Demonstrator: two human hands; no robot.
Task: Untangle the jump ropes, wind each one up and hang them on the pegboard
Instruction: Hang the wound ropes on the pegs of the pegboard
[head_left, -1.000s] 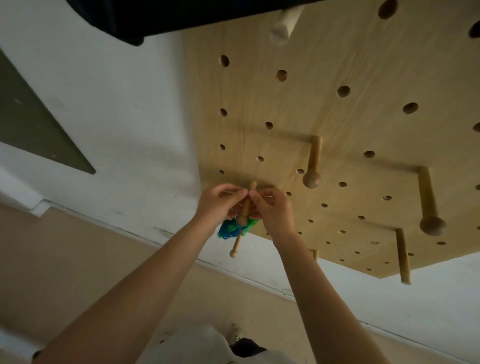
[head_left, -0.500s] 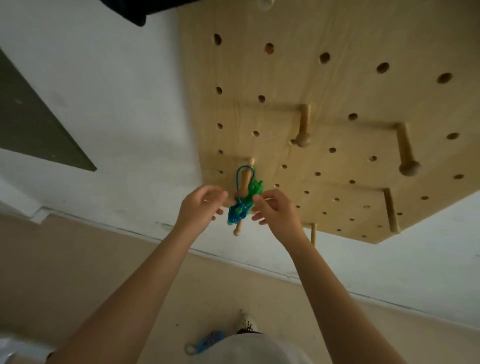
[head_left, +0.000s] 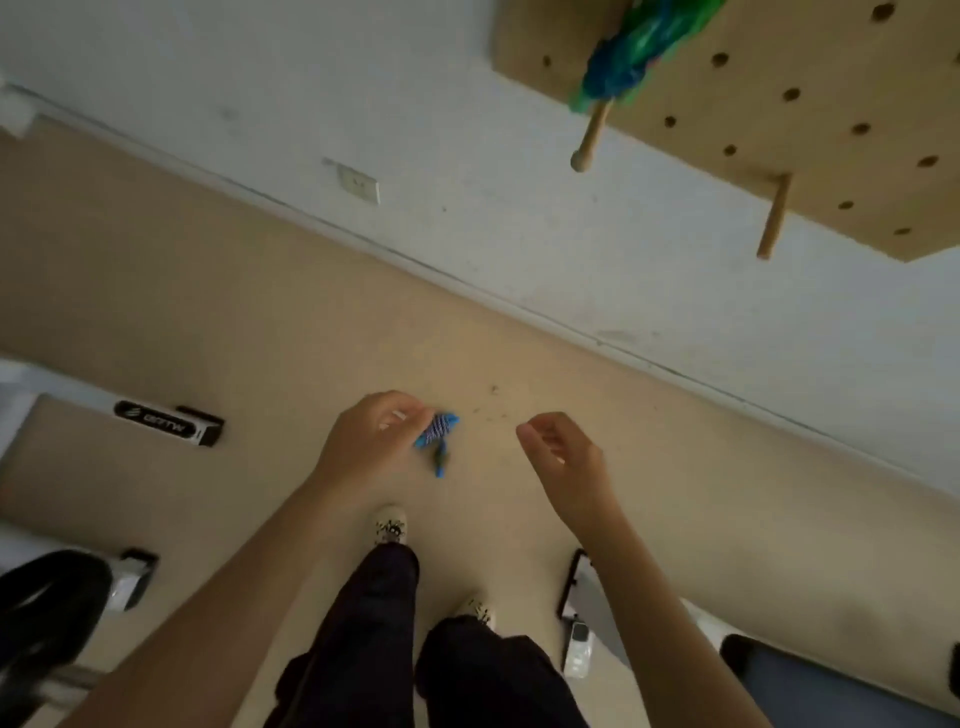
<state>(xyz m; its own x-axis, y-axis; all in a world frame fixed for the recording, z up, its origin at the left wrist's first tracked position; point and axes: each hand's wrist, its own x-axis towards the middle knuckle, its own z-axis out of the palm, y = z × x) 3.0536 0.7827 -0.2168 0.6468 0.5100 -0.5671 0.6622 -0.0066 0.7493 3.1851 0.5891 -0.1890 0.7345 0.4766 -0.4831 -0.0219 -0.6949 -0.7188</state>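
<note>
The pegboard (head_left: 810, 156) fills the far right of the view. A wound green and blue jump rope (head_left: 631, 49) already hangs over one of its wooden pegs (head_left: 589, 137), so that part of the task looks done. Below, on the tan floor (head_left: 208, 291), lies a small blue jump rope (head_left: 439, 434), bundled but too blurred to say how neatly wound. The left hand (head_left: 371, 441) hovers over it, fingers loosely curled; whether they touch the rope cannot be told. The right hand (head_left: 563, 457) hangs well apart to the right, fingers relaxed, holding nothing. What remains, I judge, is to pick up this blue rope, tidy it if needed, and hang it on a free peg.
</note>
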